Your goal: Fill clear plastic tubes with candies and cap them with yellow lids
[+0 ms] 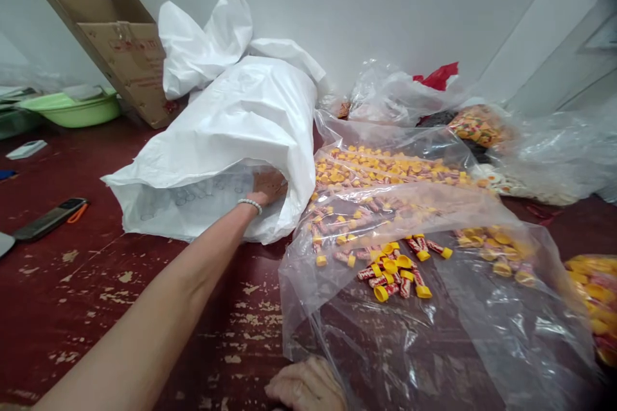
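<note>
My left hand [270, 185] reaches inside the mouth of a large white woven sack [236, 109] lying on its side; its fingers are hidden by shade and the sack's edge. Clear, tube-like pieces [193, 191] lie in the sack beside that hand. A beaded bracelet [250, 205] is on the left wrist. Low in the picture, my right hand [308, 386] rests on the red tabletop by the edge of a clear plastic bag [385, 347], its fingers loosely bent and partly cut off. Small red-and-white tubes with yellow caps [395, 273] lie in and at the mouth of this bag.
A leaning cardboard box [130, 64] and a green basin [81, 109] stand at the back left. A phone [51, 219] lies on the worn red surface [110, 321]. More filled plastic bags [482, 125] crowd the back right, and another bag of yellow-capped pieces [598, 302] sits far right.
</note>
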`<state>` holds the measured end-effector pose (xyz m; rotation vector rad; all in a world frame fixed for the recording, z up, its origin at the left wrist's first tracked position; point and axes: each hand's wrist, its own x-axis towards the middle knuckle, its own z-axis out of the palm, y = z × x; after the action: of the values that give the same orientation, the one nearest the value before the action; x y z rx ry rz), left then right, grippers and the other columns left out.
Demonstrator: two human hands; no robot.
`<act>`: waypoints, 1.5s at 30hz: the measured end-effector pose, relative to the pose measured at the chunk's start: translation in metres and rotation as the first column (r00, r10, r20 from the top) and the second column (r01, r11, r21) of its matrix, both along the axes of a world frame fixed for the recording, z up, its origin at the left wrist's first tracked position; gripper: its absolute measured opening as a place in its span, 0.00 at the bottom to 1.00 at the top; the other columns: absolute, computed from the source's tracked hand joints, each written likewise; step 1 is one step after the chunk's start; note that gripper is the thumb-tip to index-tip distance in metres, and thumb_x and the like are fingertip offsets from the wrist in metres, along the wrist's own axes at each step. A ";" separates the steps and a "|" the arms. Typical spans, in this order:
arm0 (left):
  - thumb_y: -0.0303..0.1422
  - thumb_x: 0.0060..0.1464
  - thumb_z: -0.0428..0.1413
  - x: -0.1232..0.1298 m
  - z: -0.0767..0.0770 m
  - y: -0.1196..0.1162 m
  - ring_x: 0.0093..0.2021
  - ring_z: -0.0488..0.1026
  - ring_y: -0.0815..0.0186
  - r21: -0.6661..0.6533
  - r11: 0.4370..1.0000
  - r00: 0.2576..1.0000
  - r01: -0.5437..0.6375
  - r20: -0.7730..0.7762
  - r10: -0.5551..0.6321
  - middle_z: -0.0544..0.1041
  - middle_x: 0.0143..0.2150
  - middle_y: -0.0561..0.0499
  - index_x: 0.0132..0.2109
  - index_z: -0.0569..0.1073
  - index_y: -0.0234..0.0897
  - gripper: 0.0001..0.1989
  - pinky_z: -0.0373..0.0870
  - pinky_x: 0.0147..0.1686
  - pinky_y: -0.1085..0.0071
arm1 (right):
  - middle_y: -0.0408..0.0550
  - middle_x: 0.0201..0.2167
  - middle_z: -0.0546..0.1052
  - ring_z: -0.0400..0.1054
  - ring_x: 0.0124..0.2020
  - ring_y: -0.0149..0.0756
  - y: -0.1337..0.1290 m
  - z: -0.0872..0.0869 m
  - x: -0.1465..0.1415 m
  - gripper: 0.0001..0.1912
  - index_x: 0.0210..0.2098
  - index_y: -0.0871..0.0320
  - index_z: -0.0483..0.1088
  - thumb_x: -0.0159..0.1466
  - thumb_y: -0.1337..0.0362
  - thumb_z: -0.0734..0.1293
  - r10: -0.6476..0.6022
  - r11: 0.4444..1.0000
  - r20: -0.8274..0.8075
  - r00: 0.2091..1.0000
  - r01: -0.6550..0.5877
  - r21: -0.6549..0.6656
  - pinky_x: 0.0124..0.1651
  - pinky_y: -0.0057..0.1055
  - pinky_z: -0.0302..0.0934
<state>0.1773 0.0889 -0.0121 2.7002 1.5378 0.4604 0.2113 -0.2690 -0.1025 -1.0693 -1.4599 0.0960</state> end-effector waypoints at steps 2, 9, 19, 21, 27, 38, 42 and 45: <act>0.40 0.53 0.52 -0.011 0.002 -0.008 0.52 0.64 0.43 0.035 0.999 1.000 0.001 -0.020 -0.001 0.72 0.49 0.38 0.46 0.75 0.37 0.16 0.51 0.51 0.44 | 0.40 0.22 0.75 0.63 0.22 0.29 0.000 0.004 0.002 0.16 0.31 0.53 0.70 0.68 0.58 0.54 0.005 1.000 0.010 1.000 -0.004 -0.011 0.27 0.28 0.52; 0.36 0.50 0.53 -0.051 -0.001 -0.050 0.53 0.63 0.51 0.150 0.989 1.000 0.014 -0.003 -0.014 0.68 0.51 0.41 0.42 0.77 0.38 0.13 0.57 0.53 0.57 | 0.44 0.31 0.76 0.68 0.31 0.32 -0.010 0.046 0.027 0.07 0.40 0.56 0.68 0.62 0.68 0.62 0.272 0.947 0.110 0.956 -0.246 -0.205 0.34 0.28 0.59; 0.36 0.50 0.53 -0.103 -0.012 -0.116 0.45 0.69 0.57 0.154 0.988 0.999 0.020 0.023 -0.024 0.70 0.49 0.44 0.48 0.73 0.39 0.18 0.64 0.47 0.63 | 0.45 0.37 0.75 0.68 0.39 0.32 -0.025 0.065 0.032 0.13 0.42 0.55 0.68 0.60 0.76 0.63 0.333 0.877 0.066 0.941 -0.284 -0.387 0.43 0.30 0.62; 0.36 0.49 0.54 -0.108 -0.012 -0.127 0.46 0.69 0.56 0.153 0.988 0.999 0.027 0.014 -0.030 0.70 0.51 0.44 0.50 0.72 0.39 0.20 0.64 0.47 0.61 | 0.44 0.37 0.75 0.68 0.40 0.32 -0.026 0.066 0.031 0.12 0.42 0.55 0.68 0.61 0.75 0.63 0.337 0.869 0.058 0.940 -0.287 -0.404 0.44 0.30 0.62; 0.34 0.48 0.54 -0.118 -0.011 -0.166 0.47 0.67 0.54 0.151 0.983 0.995 0.101 -0.009 -0.100 0.68 0.53 0.44 0.48 0.73 0.40 0.18 0.63 0.47 0.58 | 0.45 0.37 0.75 0.67 0.40 0.33 -0.026 0.063 0.031 0.11 0.41 0.54 0.69 0.62 0.74 0.62 0.339 0.867 0.086 0.937 -0.276 -0.416 0.45 0.32 0.62; 0.39 0.49 0.55 -0.135 -0.007 -0.249 0.56 0.63 0.52 0.060 0.927 0.927 0.370 0.034 -0.373 0.64 0.61 0.44 0.57 0.67 0.40 0.26 0.57 0.54 0.56 | 0.47 0.37 0.76 0.69 0.40 0.36 -0.023 0.058 0.026 0.09 0.40 0.55 0.70 0.62 0.71 0.62 0.312 0.876 0.150 0.938 -0.223 -0.427 0.45 0.36 0.64; 0.45 0.50 0.55 -0.141 -0.002 -0.258 0.60 0.60 0.51 0.076 0.930 0.926 0.360 0.087 -0.366 0.60 0.65 0.42 0.62 0.61 0.39 0.33 0.50 0.59 0.52 | 0.49 0.38 0.76 0.70 0.40 0.36 -0.030 0.080 0.018 0.09 0.41 0.56 0.70 0.63 0.69 0.62 0.262 0.886 0.022 0.965 -0.232 -0.403 0.45 0.34 0.65; 0.42 0.54 0.53 -0.150 0.002 -0.260 0.62 0.59 0.55 0.087 0.956 0.938 0.281 0.186 -0.293 0.60 0.65 0.43 0.62 0.60 0.39 0.30 0.48 0.61 0.55 | 0.47 0.38 0.75 0.70 0.39 0.34 -0.053 0.116 0.014 0.08 0.43 0.55 0.69 0.65 0.66 0.62 0.157 0.906 -0.190 0.969 -0.218 -0.364 0.42 0.32 0.66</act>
<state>0.0271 -0.1715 -0.0102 2.7585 1.0753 0.7441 0.2257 -0.3221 0.0134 -1.1988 -1.4296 0.6136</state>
